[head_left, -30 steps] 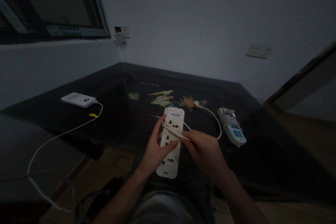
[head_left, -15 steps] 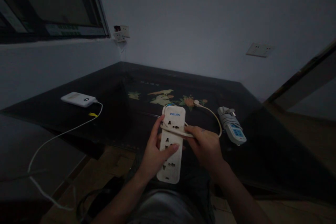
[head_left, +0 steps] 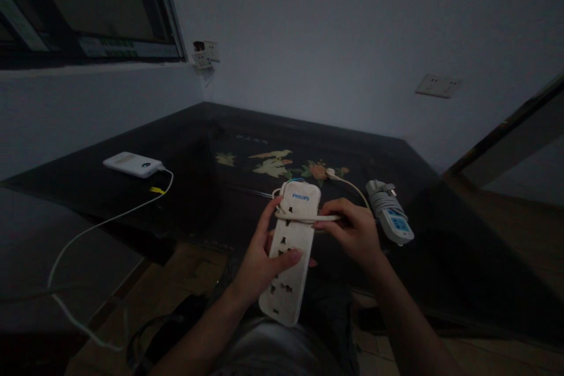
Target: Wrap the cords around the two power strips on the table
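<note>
At the near edge of the black table (head_left: 185, 147), a long white plastic power strip (head_left: 298, 238) is clasped by the left hand (head_left: 264, 254), seemingly so the off-white cord (head_left: 304, 219) pinched by the right hand (head_left: 356, 234) lies taut.

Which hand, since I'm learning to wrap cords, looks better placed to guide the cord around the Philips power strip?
Probably the right hand: it pinches the cord beside the power strip, which the left hand is occupied gripping.

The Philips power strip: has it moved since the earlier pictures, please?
Yes, downward in view: the power strip has its near end farther from the flower inlay.
</note>
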Motion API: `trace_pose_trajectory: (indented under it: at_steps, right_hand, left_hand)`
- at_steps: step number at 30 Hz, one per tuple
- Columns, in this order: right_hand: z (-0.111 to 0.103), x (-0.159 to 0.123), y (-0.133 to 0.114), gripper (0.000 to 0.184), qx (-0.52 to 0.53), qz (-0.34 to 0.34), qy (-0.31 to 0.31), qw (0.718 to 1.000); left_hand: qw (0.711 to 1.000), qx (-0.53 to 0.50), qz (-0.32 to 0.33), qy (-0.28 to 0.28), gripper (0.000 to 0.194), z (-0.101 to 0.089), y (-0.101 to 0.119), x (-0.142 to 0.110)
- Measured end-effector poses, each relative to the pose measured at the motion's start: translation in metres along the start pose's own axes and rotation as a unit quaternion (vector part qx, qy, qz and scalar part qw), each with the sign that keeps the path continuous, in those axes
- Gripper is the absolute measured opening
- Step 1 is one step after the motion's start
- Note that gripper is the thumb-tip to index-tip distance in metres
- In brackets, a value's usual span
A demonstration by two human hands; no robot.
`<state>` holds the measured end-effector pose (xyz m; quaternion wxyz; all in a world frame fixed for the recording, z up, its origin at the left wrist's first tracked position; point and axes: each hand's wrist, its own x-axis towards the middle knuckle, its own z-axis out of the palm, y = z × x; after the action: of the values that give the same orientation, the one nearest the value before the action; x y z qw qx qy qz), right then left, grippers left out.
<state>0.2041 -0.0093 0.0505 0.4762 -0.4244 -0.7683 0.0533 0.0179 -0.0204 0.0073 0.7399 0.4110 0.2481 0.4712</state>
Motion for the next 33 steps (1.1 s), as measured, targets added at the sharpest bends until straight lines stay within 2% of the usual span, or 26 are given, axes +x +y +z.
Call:
trace_pose_trajectory:
  at_steps: [3,10,15,20,26,33]
  right_hand:
    - [0.001,-0.003,-0.004,0.015,-0.022,0.004,0.007,1.000]
    - [-0.006,-0.009,-0.017,0.010,-0.091,-0.095,-0.008,0.991]
    - [-0.008,-0.009,-0.034,0.022,-0.170,-0.123,-0.003,0.978]
    - [-0.003,-0.011,-0.041,0.025,-0.192,-0.141,0.003,0.971]
    - [-0.004,-0.010,-0.035,0.018,-0.169,-0.105,0.026,0.980]
    - [0.000,-0.021,-0.020,0.014,-0.073,0.020,0.067,0.995]
  left_hand:
    - [1.000,-0.010,0.001,-0.006,0.108,-0.002,-0.001,0.003]
    - [1.000,-0.019,0.001,0.002,0.107,-0.005,-0.007,0.011]
    - [1.000,-0.001,0.013,0.017,0.101,-0.006,-0.012,0.015]
    - [0.999,0.016,0.035,0.027,0.097,-0.011,-0.014,0.018]
    - [0.999,-0.031,0.016,0.014,0.099,-0.008,-0.010,0.017]
    - [0.998,-0.066,-0.007,-0.005,0.100,-0.004,-0.001,0.011]
